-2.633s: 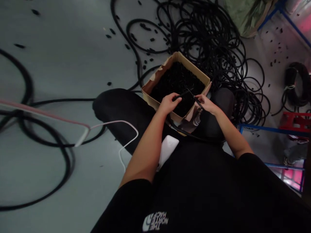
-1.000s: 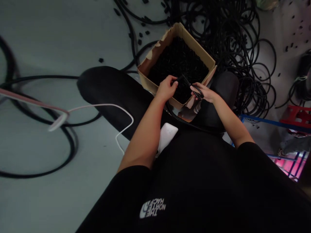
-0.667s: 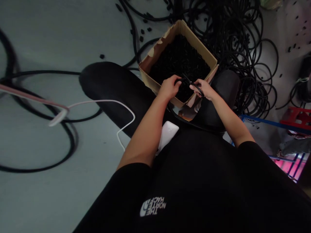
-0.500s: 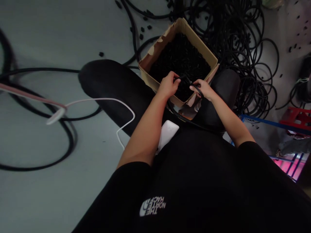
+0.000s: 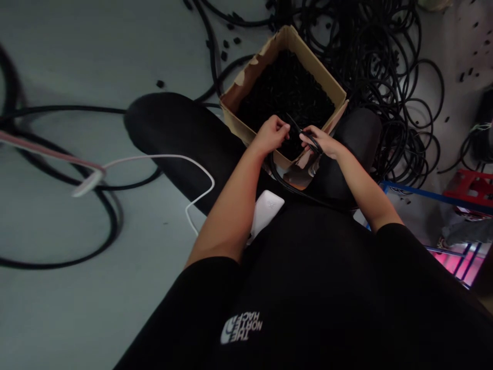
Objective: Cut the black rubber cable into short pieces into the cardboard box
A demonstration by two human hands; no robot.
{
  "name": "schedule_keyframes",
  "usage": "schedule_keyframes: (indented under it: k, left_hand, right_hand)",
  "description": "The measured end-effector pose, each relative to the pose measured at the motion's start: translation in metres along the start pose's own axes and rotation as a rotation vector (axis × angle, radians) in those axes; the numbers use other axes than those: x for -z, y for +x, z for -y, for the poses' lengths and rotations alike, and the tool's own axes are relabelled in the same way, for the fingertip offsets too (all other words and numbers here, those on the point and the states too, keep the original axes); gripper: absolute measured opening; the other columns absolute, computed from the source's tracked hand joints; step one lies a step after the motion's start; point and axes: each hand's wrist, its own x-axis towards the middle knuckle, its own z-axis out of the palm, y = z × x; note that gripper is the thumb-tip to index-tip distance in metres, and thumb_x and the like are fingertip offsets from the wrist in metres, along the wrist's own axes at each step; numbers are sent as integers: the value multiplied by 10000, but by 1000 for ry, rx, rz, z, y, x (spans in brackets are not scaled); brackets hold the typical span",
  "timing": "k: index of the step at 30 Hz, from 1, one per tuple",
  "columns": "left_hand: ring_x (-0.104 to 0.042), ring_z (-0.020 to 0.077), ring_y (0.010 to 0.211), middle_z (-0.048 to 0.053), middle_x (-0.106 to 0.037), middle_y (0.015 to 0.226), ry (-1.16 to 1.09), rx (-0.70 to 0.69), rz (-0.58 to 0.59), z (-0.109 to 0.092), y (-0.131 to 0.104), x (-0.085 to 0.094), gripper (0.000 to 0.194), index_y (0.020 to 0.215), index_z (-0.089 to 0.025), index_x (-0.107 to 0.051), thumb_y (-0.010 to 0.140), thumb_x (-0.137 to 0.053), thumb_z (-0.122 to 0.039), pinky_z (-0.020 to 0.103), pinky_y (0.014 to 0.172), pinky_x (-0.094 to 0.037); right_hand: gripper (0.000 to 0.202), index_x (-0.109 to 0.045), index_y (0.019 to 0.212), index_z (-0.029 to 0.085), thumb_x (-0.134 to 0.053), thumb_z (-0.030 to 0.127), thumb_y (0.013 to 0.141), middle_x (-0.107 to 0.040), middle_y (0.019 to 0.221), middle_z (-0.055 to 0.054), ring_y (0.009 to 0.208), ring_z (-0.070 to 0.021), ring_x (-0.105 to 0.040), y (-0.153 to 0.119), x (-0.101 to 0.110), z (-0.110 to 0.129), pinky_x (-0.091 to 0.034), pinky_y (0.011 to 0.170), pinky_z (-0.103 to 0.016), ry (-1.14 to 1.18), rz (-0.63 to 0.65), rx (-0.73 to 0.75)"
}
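My left hand (image 5: 272, 134) is closed over the near side of a cardboard box (image 5: 319, 61), its thumb and fingers pinched together. A black rubber hose (image 5: 283, 181) curves up from my lap into that hand; its end is hidden by the fingers. My right hand (image 5: 320, 142) grips a scissors-like cutter (image 5: 297, 126) with dark handles, its jaws pointing up and left, just apart from my left fingertips. Below both hands, many short black pieces (image 5: 285, 90) fill the box, which stands between my knees.
A large tangle of black hose (image 5: 370, 67) lies beyond the box to the right. Loose black bits (image 5: 160, 84) dot the grey floor. A white power bank (image 5: 267, 208) rests on my lap, and a white cable (image 5: 169, 155) crosses my left leg. A red stool (image 5: 470, 187) stands at right.
My left hand has shifted slightly right, toward the cutter. The cutter has turned in my right hand, so its jaws now show more clearly, angled up and left.
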Motion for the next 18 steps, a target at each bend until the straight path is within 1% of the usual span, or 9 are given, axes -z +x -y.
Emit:
schedule_keyframes:
  k: [1,3,5,7,9,12,14,16,18]
  left_hand:
    - [-742,279,838,75,-724,856,-16,18,31,-4,-2,0,376,1224,-238,-684,1194,-652,-611,515,915,-714]
    - [-760,290,871,81,-737,901,-46,95,84,-13,-5,2,366,1269,-239,-685,1169,-703,-590,526,920,-720]
    - [-773,296,871,80,-730,939,-38,147,86,-19,-8,4,391,1347,-236,-679,1149,-744,-567,528,893,-721]
    - [-789,313,893,83,-721,966,-23,175,73,-21,-9,5,451,1418,-232,-668,1127,-781,-557,533,885,-719]
    - [-804,343,979,100,-736,1008,-13,148,32,-20,-10,6,491,1430,-225,-679,1097,-809,-563,546,941,-717]
    - [-789,399,1219,146,-793,1147,38,64,-54,-17,-11,8,485,1343,-226,-737,1043,-848,-591,564,1129,-678]
    - [-764,427,1325,168,-812,1224,84,62,-75,-19,-13,9,466,1296,-227,-765,1024,-859,-594,571,1215,-635]
    - [-768,431,1323,168,-820,1214,96,83,-69,-21,-15,10,435,1292,-232,-777,1036,-846,-578,574,1233,-622]
    - [-783,416,1282,147,-816,1154,78,76,-72,-22,-17,10,401,1311,-247,-777,1068,-821,-563,569,1222,-628]
  right_hand:
    - [549,-596,1179,258,-1044,539,1030,-706,866,52,686,-102,-681,0,-1,1,-531,532,-138,-7,-10,4]
    - [599,-576,1132,261,-1065,580,997,-672,824,63,614,-88,-611,1,-1,3,-466,481,-136,-26,-34,15]
    - [636,-555,1100,265,-1078,603,974,-635,781,75,553,-79,-537,1,-2,5,-409,441,-142,-47,-57,23]
    - [649,-541,1082,267,-1090,594,964,-613,749,79,525,-78,-503,0,-2,6,-385,423,-151,-66,-84,22]
    - [631,-536,1078,265,-1089,550,977,-615,731,74,522,-84,-515,0,-3,6,-385,419,-156,-82,-104,17]
    - [595,-531,1079,261,-1074,496,1007,-622,712,67,519,-94,-540,0,-4,5,-387,409,-161,-107,-100,5]
    - [609,-526,1077,263,-1084,495,996,-622,700,65,516,-101,-553,1,-4,4,-402,401,-168,-114,-84,2]
    - [631,-520,1078,268,-1094,513,982,-625,692,62,518,-109,-568,3,-3,2,-428,398,-176,-115,-70,5]
    - [639,-509,1078,273,-1089,525,988,-626,681,66,514,-109,-572,4,-2,0,-446,401,-178,-122,-71,2]
